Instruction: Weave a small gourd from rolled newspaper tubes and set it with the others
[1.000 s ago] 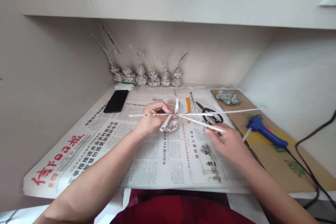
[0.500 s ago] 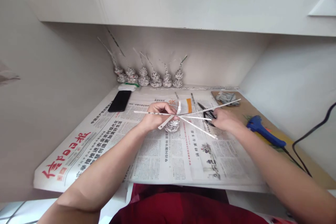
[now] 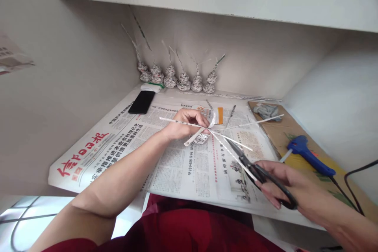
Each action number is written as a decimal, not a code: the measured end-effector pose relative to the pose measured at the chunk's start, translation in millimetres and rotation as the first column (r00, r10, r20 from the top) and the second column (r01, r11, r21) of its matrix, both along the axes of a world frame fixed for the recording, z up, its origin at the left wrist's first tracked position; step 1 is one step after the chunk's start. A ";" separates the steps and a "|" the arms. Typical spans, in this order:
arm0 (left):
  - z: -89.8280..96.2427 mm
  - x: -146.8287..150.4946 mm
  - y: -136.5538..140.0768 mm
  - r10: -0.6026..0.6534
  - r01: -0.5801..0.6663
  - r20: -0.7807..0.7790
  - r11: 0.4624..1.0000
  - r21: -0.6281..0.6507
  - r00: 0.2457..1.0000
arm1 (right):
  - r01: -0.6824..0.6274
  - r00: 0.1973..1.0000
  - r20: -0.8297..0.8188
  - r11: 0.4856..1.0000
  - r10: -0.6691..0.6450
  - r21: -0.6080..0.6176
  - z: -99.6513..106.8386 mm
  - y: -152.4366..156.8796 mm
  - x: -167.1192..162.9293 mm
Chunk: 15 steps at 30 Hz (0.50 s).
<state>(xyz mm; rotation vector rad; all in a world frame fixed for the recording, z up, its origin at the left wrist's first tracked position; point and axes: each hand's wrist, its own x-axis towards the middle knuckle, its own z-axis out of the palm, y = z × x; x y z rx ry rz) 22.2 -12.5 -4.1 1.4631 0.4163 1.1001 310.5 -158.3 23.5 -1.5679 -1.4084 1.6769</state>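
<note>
My left hand [image 3: 189, 123] is closed on a small woven piece of rolled newspaper [image 3: 201, 138], a rounded body partly hidden under the fingers. Several paper sticks [image 3: 236, 141] fan out from its top to the left, the front and the right. My right hand [image 3: 280, 181] holds black-handled scissors [image 3: 254, 169], tilted with their tips towards the woven piece. One stick runs down along the scissors to the right fingers; I cannot tell whether it lies between the blades.
Gourd-shaped woven pieces [image 3: 183, 82] line the back wall. A black phone [image 3: 141, 102] lies left on the newspaper [image 3: 124, 141]. On cardboard [image 3: 265, 124] at the right are a grey crumpled cloth [image 3: 267, 111] and a blue glue gun [image 3: 313, 157] with its cord.
My right hand has taken the scissors up from the newspaper and moved them right and nearer to me. The left hand keeps its grip on the woven piece. The view has shifted slightly.
</note>
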 end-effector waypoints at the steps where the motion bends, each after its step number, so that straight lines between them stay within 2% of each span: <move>1: 0.6 -0.1 -0.3 -0.012 0.012 0.004 1.000 0.001 1.000 | 0.043 0.999 0.028 0.998 -0.044 0.046 1.5 2.9 -2.3; 3: 1.2 -0.3 -0.3 -0.033 0.033 0.010 0.999 0.000 0.999 | 0.077 0.990 0.105 0.984 -0.095 0.159 3.4 10.6 -7.1; 6: 0.9 -0.5 0.2 -0.055 0.055 0.018 0.998 -0.001 0.998 | -0.034 0.965 0.257 0.947 -0.052 0.319 5.6 21.5 -15.6; 8: 0.2 -0.7 0.5 -0.059 0.059 0.023 0.998 -0.001 0.998 | -0.155 0.916 0.401 0.900 -0.024 0.407 7.8 27.2 -21.5; 11: -1.2 -0.9 0.5 -0.056 0.056 0.020 0.998 0.000 0.998 | -0.321 0.801 0.597 0.802 -0.054 0.503 10.9 34.6 -28.3; 13: -2.2 -0.8 0.8 -0.056 0.055 0.022 0.998 0.006 0.998 | -0.378 0.752 0.653 0.753 -0.089 0.539 11.9 38.7 -30.4; 15: -3.1 -0.6 1.5 -0.054 0.054 0.034 0.998 0.020 0.998 | -0.402 0.728 0.676 0.727 -0.116 0.557 11.6 41.6 -30.4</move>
